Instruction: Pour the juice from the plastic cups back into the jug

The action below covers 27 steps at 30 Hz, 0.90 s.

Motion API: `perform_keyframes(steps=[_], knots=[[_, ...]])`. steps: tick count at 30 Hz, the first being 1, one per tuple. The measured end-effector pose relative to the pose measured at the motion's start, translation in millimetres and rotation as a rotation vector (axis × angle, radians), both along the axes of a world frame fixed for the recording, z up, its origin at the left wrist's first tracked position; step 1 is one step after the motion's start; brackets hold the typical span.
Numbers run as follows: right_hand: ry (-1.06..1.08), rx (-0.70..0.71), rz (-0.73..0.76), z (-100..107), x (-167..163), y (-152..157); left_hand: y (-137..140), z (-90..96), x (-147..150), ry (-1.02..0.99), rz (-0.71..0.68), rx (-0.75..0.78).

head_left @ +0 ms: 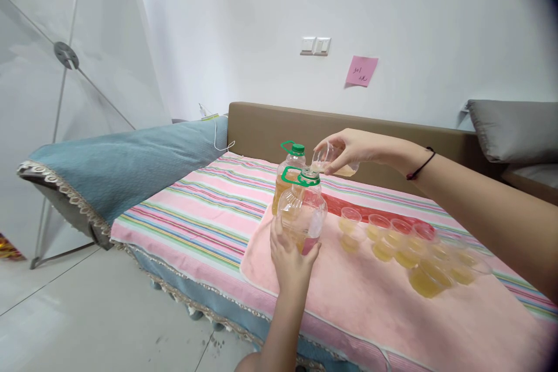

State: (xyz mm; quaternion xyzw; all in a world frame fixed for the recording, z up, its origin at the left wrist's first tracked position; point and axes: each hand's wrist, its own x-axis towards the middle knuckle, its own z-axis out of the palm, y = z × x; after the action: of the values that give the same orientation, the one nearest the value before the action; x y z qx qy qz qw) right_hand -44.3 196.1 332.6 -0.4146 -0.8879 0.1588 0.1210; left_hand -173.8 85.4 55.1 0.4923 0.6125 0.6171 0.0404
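Observation:
My left hand (pixel 293 256) is wrapped round the lower part of a clear plastic bottle (pixel 305 209) with a green handle ring at its uncapped neck. Yellowish liquid stands low inside it. My right hand (pixel 344 148) grips a clear plastic cup (pixel 349 170), tilted with its rim at the bottle's mouth; pale liquid lies along its side. Just behind stands a second bottle (pixel 281 186), closed with a green cap and holding amber liquid. To the right, several clear cups of yellow liquid (pixel 429 279) stand in a cluster.
Beneath the bottles and cups is a pink cloth (pixel 340 296) on a striped sofa cover (pixel 187 203). A red strip (pixel 335 205) runs behind the cups. The brown backrest (pixel 270 128) closes off the back, and a blue-covered armrest (pixel 131 157) lies left. A grey cushion (pixel 514 128) sits right.

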Motion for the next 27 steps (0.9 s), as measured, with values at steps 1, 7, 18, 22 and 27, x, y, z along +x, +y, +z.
perform_keyframes(steps=[1,7,18,22,27], knots=[[-0.007,-0.001,0.002,1,-1,0,0,-0.2,0,0.000,0.001,0.000],[-0.069,-0.003,0.022,6,-6,-2,1,-0.9,0,0.038,0.011,-0.015],[-0.244,0.030,-0.012,15,-18,4,0,-1.2,1,0.057,0.020,-0.032],[-0.272,0.066,-0.013,18,-24,-2,-1,-1.6,1,0.062,0.023,-0.028],[-0.323,0.158,-0.013,21,-32,-8,1,-3.2,1,0.063,0.032,-0.021]])
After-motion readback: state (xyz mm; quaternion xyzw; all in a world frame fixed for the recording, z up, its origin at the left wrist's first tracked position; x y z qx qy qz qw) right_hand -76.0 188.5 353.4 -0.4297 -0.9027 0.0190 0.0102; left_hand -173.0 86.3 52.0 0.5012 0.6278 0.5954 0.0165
